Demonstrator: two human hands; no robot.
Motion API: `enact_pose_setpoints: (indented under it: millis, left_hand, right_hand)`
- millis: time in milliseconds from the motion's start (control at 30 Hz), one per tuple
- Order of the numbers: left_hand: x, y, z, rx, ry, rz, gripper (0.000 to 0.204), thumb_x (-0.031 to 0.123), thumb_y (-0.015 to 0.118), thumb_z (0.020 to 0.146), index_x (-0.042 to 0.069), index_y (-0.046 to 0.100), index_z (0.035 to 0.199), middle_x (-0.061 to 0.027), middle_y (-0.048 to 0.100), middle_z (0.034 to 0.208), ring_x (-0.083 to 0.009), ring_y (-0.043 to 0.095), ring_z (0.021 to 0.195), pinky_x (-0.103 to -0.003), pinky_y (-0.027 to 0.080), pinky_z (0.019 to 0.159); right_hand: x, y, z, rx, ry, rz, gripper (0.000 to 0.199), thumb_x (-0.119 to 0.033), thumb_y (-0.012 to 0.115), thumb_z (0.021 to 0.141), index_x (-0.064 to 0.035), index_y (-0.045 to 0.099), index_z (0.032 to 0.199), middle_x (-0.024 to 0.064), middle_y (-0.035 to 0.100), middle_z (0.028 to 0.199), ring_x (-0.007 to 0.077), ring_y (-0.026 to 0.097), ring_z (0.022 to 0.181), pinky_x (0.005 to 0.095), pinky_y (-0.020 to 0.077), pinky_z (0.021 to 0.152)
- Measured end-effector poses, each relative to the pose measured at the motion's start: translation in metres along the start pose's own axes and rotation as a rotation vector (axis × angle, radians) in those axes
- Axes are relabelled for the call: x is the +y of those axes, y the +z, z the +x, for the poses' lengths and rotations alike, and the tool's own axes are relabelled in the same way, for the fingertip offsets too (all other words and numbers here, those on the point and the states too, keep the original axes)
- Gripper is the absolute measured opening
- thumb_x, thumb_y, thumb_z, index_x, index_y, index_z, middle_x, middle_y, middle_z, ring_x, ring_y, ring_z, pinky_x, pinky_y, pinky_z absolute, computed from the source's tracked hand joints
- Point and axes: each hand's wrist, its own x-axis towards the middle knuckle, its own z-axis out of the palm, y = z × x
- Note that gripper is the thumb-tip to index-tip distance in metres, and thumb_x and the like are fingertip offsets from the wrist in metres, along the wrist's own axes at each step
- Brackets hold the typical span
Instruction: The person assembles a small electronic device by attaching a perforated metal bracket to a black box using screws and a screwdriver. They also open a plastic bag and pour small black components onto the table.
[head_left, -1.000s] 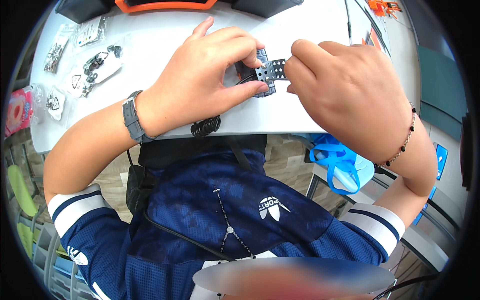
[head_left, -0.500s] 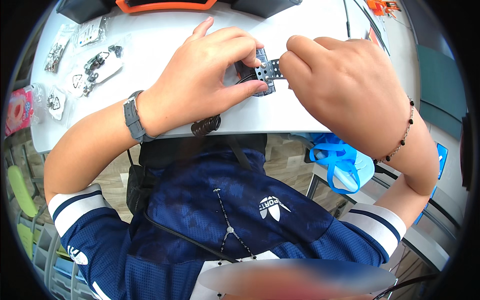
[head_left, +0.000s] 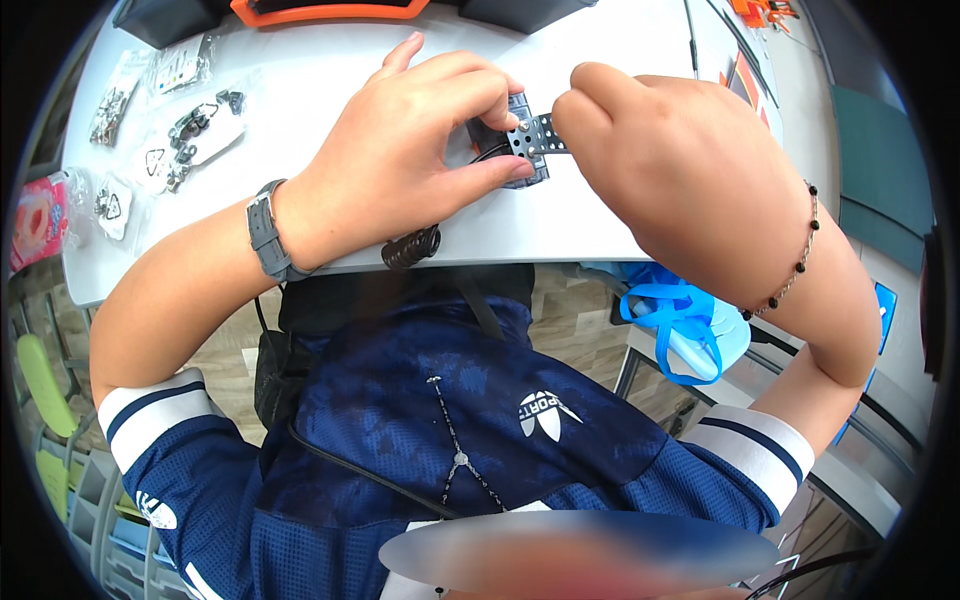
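My left hand (head_left: 400, 150) pinches a dark, box-shaped part (head_left: 541, 172) between thumb and index finger, just above the white table. Against it lies a perforated dark metal bracket (head_left: 546, 134) with two round silver screw heads. A black cable runs from the part under my left palm. On the right, my right hand (head_left: 680, 165) is closed like a fist at the bracket's right end. Its fingertips and whatever they grip are hidden behind the knuckles. A dark brown coiled tube (head_left: 411, 248) rests at the table's near edge, below my left wrist.
Clear bags of small dark parts (head_left: 200, 135) lie on the left of the white table (head_left: 330, 100), near a pink package (head_left: 40, 222). A black case with an orange handle (head_left: 330, 12) stands at the far edge. A blue strapped bag (head_left: 685, 325) is below the right side.
My right hand has shifted slightly left and turned a little at the wrist. The bracket and dark part have moved very slightly left; my left hand keeps its pinch.
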Motion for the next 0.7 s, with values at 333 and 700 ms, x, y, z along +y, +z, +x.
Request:
enact_pose_setpoints:
  millis: [333, 700]
  left_hand:
    - [0.0049, -0.0038, 0.0024, -0.061, -0.062, -0.034, 0.021, 0.01, 0.072, 0.07, 0.006, 0.052, 0.077, -0.0066, 0.062, 0.105, -0.0255, 0.058, 0.1, -0.057, 0.024, 0.104]
    - [0.001, 0.0007, 0.0003, 0.008, 0.001, -0.006, 0.036, 0.022, 0.074, 0.07, 0.008, 0.058, 0.099, 0.0001, 0.06, 0.085, -0.0196, 0.06, 0.083, -0.057, 0.027, 0.102]
  right_hand:
    - [0.0016, -0.004, 0.0002, -0.264, -0.035, -0.091, 0.011, -0.013, 0.062, 0.071, -0.0061, 0.054, 0.07, 0.0049, 0.049, 0.067, 0.0175, 0.057, 0.062, 0.0303, 0.0449, 0.05]
    - [-0.0023, -0.0025, -0.0001, -0.045, -0.022, -0.042, 0.012, -0.01, 0.062, 0.068, -0.0054, 0.051, 0.071, 0.006, 0.048, 0.068, 0.0196, 0.057, 0.061, 0.0316, 0.0448, 0.051]
